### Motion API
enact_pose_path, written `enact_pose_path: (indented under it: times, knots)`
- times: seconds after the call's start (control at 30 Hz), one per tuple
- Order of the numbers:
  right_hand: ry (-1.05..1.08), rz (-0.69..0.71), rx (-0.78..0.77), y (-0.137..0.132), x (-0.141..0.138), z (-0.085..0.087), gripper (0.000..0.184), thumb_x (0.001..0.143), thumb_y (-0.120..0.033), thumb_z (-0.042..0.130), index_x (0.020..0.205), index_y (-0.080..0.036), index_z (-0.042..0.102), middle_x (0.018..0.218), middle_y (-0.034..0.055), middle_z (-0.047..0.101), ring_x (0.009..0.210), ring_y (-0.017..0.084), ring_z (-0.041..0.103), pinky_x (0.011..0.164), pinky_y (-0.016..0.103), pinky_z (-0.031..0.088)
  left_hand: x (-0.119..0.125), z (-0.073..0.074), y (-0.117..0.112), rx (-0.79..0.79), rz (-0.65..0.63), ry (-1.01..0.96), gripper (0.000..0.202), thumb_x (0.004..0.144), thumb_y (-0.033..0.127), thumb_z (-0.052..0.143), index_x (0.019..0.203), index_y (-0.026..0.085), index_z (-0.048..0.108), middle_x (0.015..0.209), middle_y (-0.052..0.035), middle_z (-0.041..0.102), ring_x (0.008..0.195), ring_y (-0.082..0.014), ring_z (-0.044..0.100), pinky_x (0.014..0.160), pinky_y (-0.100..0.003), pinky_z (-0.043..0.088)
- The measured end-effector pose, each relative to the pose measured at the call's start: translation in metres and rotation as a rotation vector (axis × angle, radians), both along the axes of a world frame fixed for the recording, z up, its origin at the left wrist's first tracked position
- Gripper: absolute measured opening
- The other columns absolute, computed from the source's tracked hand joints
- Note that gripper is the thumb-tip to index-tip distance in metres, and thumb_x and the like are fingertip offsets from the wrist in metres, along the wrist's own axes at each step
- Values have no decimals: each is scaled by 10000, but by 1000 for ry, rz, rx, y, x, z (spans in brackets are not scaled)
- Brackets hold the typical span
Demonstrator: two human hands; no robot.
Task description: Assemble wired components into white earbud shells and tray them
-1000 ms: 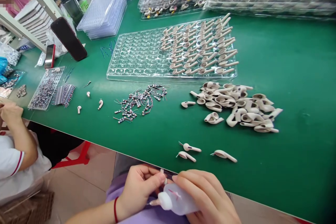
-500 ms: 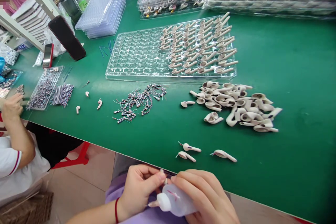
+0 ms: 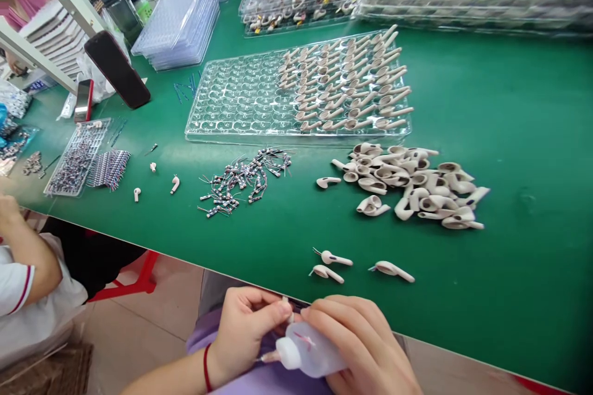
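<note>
Below the table's near edge, my right hand (image 3: 365, 345) is wrapped round a small white squeeze bottle (image 3: 306, 352) whose nozzle points left. My left hand (image 3: 243, 330) pinches a small pale earbud shell (image 3: 286, 307) just above the nozzle, fingers closed on it. Three finished-looking shells with wires (image 3: 333, 265) lie on the green table (image 3: 509, 166) just beyond my hands. A pile of loose shells (image 3: 412, 188) lies further back to the right, and a heap of small wired parts (image 3: 243, 179) to the left.
A clear tray (image 3: 241, 99) half filled with shells stands behind the pile; more trays are stacked at the back. A phone (image 3: 117, 68) leans at the left. Another person's arm (image 3: 23, 253) works at the left edge beside a small tray of parts (image 3: 76, 157).
My hands have stayed together at the bottle with hardly any shift. The other person's hand at the left has drawn back from the table edge.
</note>
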State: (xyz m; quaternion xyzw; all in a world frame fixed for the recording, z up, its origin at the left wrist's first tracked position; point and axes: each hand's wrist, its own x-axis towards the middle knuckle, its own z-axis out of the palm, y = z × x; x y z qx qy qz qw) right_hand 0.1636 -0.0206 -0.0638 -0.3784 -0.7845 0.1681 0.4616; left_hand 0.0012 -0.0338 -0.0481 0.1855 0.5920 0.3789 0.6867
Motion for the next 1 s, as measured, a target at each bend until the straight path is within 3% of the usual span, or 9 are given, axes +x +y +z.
enact_pose_path:
  times: [0.17,0.23,0.37,0.47,0.7,1.0]
  knots:
    - [57,43,-52,3,7,2,264,864,-17,500,1052,-166,610,882,78,660,784,178,604,694,292,526,-11,13,3,126,-197,222,267,723,389,774,681,127,746,651,-63,716,568,-136,587,572,-243,469]
    - [114,59,-101,2,12,4,253,869,-53,542,1080,-182,590,868,68,658,753,170,622,653,283,547,-17,21,3,333,-295,447,166,768,302,746,739,140,763,707,-75,737,625,-155,626,608,-250,489]
    - [178,48,-165,-1,19,7,292,843,-105,641,1104,-207,562,850,48,650,720,169,646,614,270,562,-24,36,4,946,-401,869,86,799,151,714,879,148,745,703,-56,708,648,-154,612,621,-256,498]
    - [182,32,-185,-5,24,4,278,847,-114,645,1100,-194,562,860,53,632,732,166,644,622,260,565,-24,46,6,1179,-447,1054,150,816,92,679,958,134,699,720,-54,683,648,-151,564,606,-263,497]
    - [199,4,-182,-6,29,1,252,864,-183,667,1096,-195,570,855,51,624,739,165,642,619,256,571,-22,53,6,1262,-548,1229,200,822,63,656,1016,113,657,736,-56,660,676,-162,522,608,-281,504]
    - [221,-7,-181,-6,31,3,253,846,-149,664,1082,-191,582,857,53,632,730,167,650,614,255,569,-18,56,6,1268,-579,1305,168,838,82,635,1000,122,654,724,-52,648,669,-165,520,599,-288,500]
